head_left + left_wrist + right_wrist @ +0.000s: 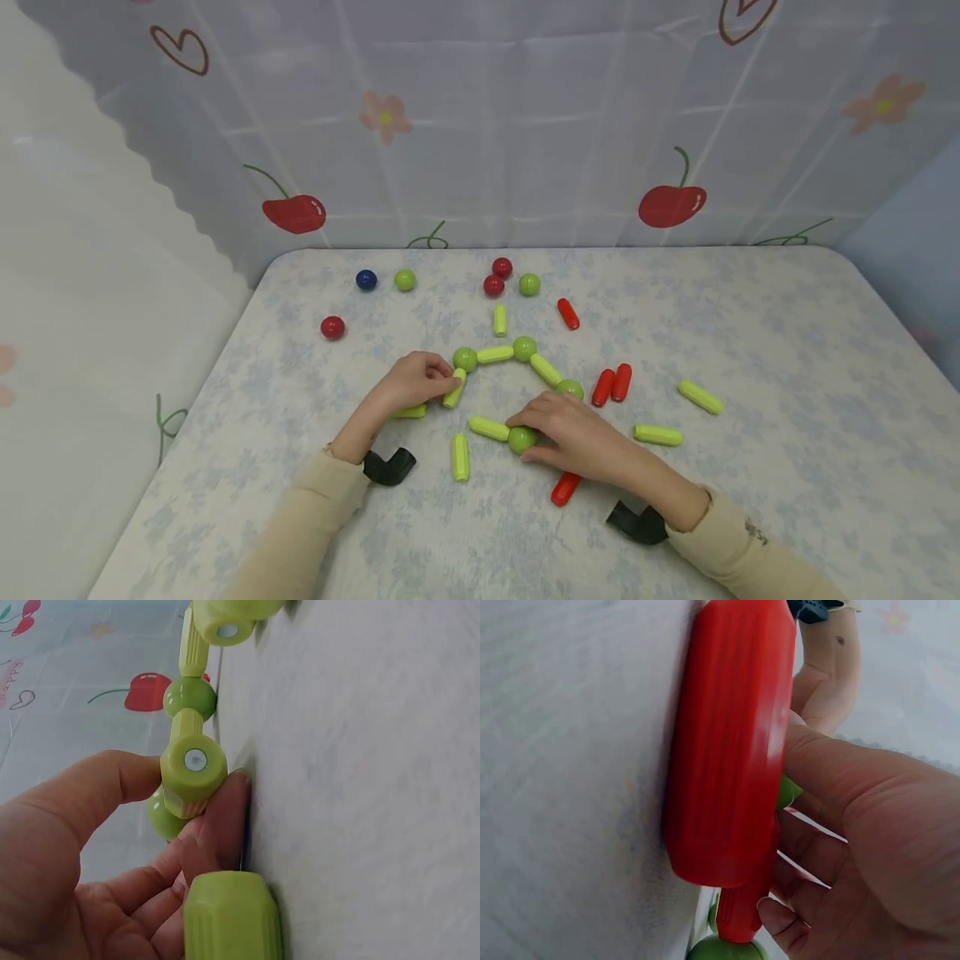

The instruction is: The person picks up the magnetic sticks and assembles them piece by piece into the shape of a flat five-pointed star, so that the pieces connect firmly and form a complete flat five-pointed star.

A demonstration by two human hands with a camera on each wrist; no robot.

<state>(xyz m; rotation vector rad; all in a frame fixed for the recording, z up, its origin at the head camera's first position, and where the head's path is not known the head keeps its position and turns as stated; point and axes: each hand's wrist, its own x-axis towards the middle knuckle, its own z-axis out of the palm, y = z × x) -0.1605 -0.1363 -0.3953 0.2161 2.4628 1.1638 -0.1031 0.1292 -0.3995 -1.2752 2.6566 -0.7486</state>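
In the head view, my left hand (417, 379) pinches a yellow-green magnetic rod (454, 388) between thumb and fingers. The left wrist view shows that rod's end with a silver disc (195, 760). Its far end meets a green ball (465, 359), from which a rod (495, 354), another ball (524, 348), a slanted rod (545, 369) and a third ball (570, 389) run on as an arc. My right hand (573, 433) grips a green ball (522, 440) with a yellow-green rod (489, 429) joined to its left. Its fingertips are partly hidden in the right wrist view.
A red rod (566, 488) lies beside the right hand, and two more red rods (603, 387) lie beyond it. Loose yellow-green rods (461, 457) are scattered about. Red balls (493, 286), green balls (405, 279) and a blue ball (366, 280) sit toward the table's back.
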